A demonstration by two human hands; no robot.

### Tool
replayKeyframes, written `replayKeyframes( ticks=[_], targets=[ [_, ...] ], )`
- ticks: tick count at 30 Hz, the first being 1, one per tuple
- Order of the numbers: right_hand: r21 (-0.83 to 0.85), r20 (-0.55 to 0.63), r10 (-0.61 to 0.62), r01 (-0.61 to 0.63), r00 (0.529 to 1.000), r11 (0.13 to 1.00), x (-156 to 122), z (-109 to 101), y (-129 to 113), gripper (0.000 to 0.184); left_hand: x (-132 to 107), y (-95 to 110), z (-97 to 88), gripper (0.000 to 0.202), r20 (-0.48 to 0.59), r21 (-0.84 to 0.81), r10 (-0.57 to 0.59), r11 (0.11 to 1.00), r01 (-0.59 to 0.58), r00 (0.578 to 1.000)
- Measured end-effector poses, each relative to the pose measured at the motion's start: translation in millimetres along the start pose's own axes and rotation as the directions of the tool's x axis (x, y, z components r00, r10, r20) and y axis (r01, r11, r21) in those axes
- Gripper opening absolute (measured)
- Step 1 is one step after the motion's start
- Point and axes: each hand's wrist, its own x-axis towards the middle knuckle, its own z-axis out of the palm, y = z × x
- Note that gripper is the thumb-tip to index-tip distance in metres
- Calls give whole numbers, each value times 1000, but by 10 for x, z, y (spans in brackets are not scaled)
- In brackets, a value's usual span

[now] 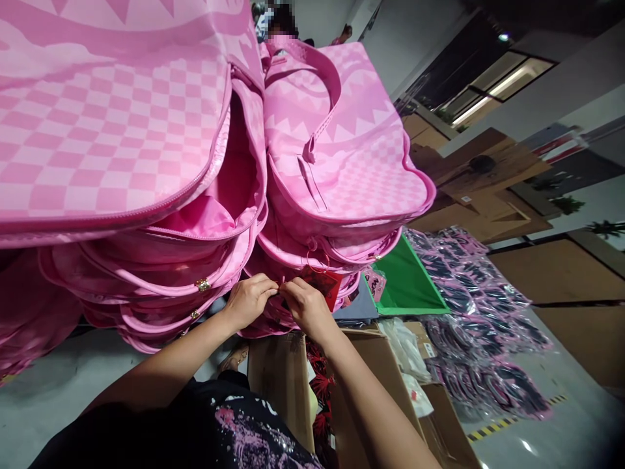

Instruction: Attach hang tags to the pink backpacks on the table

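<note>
My left hand [251,299] and my right hand [303,301] meet fingertip to fingertip in front of a stack of pink bags. Both are closed in a pinch on something small and dark, too hidden to name. A red hang tag [323,284] on a thin red loop hangs just beside my right hand. Above it lies a pink bag [342,130] with a checkered and jagged-tooth print and a strap looped over its top. To the left, a larger pink bag [127,143] has its zipped side gaping, with pink lining inside.
Below my hands stands an open cardboard box [278,384] holding red-corded items. A green bin [415,280] is behind it on the right. Several plastic-wrapped pink and dark bundles [488,384] cover the floor farther right, near large cartons [488,176]. A person is at the back.
</note>
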Motion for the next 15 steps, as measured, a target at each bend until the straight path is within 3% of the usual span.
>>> replayKeyframes(
  ticks=[8,15],
  targets=[
    [144,-67,-29,39,997,989,21,-9,22,17,17,14,-24,19,12,-30,-9,999,10,1000],
    [97,-20,-1,3,1000,995,5,19,30,18,12,6,-28,17,36,34,-13,999,11,999]
  ],
)
